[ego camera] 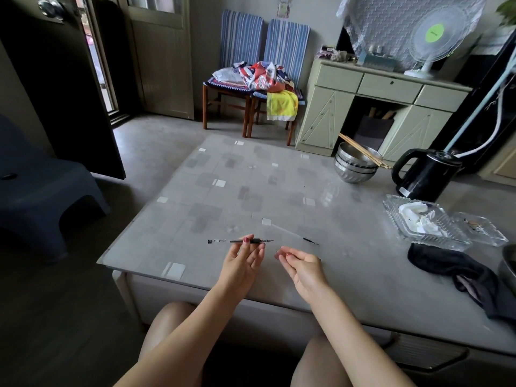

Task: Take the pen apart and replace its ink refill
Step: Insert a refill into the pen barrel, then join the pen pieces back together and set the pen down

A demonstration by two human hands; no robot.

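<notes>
My left hand (245,258) pinches a thin black pen (240,241) between thumb and fingers, holding it level above the table with its metal tip pointing right. The pen's barrel looks clear toward its left end, with a dark cap there. My right hand (300,263) hovers just to the right, palm up, fingers loosely curled and nothing seen in it. A second refill (296,235), a clear tube with a dark tip, lies on the grey table (251,191) beyond my right hand.
At the right stand a black kettle (427,174), stacked steel bowls (356,166) with chopsticks, glass dishes (424,224) with tissue and a dark cloth (458,272). A dark stool (42,185) sits left of the table; two chairs and a cabinet stand behind.
</notes>
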